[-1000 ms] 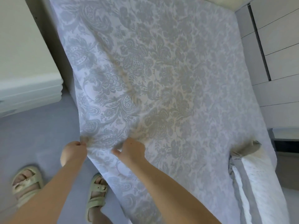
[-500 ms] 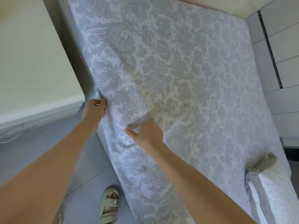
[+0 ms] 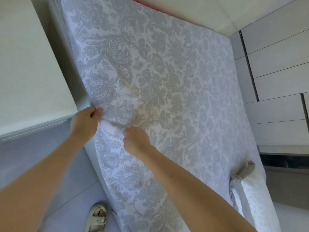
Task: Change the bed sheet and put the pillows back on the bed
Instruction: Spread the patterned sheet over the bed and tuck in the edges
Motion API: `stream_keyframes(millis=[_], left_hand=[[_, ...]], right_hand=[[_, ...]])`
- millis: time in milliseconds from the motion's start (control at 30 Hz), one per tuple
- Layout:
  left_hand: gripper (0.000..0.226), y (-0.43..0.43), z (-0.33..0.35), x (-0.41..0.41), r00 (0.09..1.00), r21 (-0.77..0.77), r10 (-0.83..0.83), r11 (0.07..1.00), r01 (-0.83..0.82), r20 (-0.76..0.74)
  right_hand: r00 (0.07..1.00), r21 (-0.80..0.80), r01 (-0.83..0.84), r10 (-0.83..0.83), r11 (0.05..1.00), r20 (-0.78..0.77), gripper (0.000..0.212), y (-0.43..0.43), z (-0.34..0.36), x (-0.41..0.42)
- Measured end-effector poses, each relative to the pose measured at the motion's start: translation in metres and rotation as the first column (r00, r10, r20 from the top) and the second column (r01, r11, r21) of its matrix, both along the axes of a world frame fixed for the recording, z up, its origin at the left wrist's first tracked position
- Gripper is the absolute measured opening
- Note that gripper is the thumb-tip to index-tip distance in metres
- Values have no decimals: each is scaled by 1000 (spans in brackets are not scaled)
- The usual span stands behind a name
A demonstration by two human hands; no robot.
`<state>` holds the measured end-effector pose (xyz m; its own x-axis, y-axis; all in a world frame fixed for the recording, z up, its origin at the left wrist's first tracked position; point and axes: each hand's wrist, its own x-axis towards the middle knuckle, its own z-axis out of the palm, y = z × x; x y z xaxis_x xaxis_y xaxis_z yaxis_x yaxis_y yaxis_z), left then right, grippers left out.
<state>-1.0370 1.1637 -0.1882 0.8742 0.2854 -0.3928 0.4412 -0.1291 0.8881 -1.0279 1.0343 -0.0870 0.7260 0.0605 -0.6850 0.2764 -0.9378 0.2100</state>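
A pale blue-grey floral bed sheet covers the mattress, squeezed between a white cabinet on its left and grey drawer fronts on its right. Near its left edge, the left hand and right hand each clench bunched sheet fabric, and a pale green sandal stands on the floor beside the bed.

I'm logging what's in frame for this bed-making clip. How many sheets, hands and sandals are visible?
patterned sheet: 1
hands: 2, left hand and right hand, each gripping the sheet near its left edge
sandal: 1, on the floor beside the bed
Total: 4
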Motion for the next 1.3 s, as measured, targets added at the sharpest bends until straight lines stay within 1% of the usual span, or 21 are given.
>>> stream_keyframes(millis=[100, 233, 333, 400, 467, 533, 600, 667, 733, 767, 800, 833, 867, 900, 933, 967, 1033, 1100, 1167, 1233, 1300], left_hand=[[48, 11, -4, -6, 999, 81, 35, 996, -33, -15], [47, 5, -5, 2, 979, 52, 84, 996, -75, -185], [38, 8, 7, 6, 976, 56, 51, 998, -40, -212], [24, 15, 18, 8, 974, 47, 76, 997, -68, -215], [18, 24, 30, 10, 973, 51, 113, 993, -105, -200], [18, 35, 39, 12, 975, 55, 135, 990, -128, -174], [17, 47, 47, 12, 970, 32, 173, 985, -170, -169], [17, 58, 53, 12, 964, -8, 211, 977, -215, -164], [16, 65, 57, 10, 956, -31, 234, 970, -243, -174], [16, 67, 60, 8, 952, -32, 244, 967, -254, -184], [16, 68, 60, 9, 949, -31, 252, 964, -263, -189], [17, 69, 61, 9, 946, -35, 260, 962, -271, -194], [17, 70, 63, 10, 941, -44, 271, 958, -285, -201], [17, 71, 65, 11, 936, -51, 284, 952, -301, -210], [18, 73, 66, 13, 932, -53, 289, 950, -307, -219], [18, 74, 67, 15, 930, -53, 289, 950, -308, -228], [18, 78, 67, 16, 925, -46, 297, 947, -317, -238], [18, 83, 62, 20, 917, -16, 305, 947, -320, -255], [20, 86, 57, 25, 900, 12, 309, 947, -321, -309], [22, 87, 57, 30, 877, 9, 327, 938, -346, -353], [24, 85, 57, 33, 853, -11, 349, 924, -383, -387]], right_hand=[[996, 63, 83, -85, 995, 30, 39, 12, -7, -9], [984, 113, 171, -174, 979, 22, 42, 10, -21, -12], [971, 212, 220, -233, 952, 42, 34, 5, -12, -9], [922, 313, 226, -307, 922, 237, 33, -1, -2, 3], [799, 380, 196, -371, 904, 473, 45, -8, -3, 27], [789, 400, 246, -422, 883, 447, 62, 1, -18, 46], [877, 248, 137, -234, 959, 421, 67, 25, -46, 37], [903, 197, -98, 4, 976, 430, 60, 39, -65, 13], [887, 275, -390, 279, 879, 367, 51, 22, -53, 12], [811, 317, -551, 405, 772, 422, 49, 6, -44, 23], [785, 366, -591, 409, 719, 466, 48, -7, -30, 41], [821, 431, -508, 268, 746, 504, 47, -19, -20, 60], [858, 506, -303, -1, 807, 514, 47, -32, -15, 81], [819, 565, -37, -299, 824, 489, 49, -45, -17, 101], [697, 569, 265, -563, 778, 445, 51, -56, -26, 113], [547, 518, 536, -741, 667, 389, 53, -60, -33, 114], [416, 315, 788, -834, 529, 362, 58, -47, -51, 89], [476, 296, 775, -824, 558, 308, 63, 4, -65, 49], [704, 300, 603, -670, 739, 236, 76, 63, -62, 19], [863, 313, 416, -479, 854, 160, 67, 73, -49, -3], [889, 379, 364, -439, 851, 131, 53, 59, -22, 26]])
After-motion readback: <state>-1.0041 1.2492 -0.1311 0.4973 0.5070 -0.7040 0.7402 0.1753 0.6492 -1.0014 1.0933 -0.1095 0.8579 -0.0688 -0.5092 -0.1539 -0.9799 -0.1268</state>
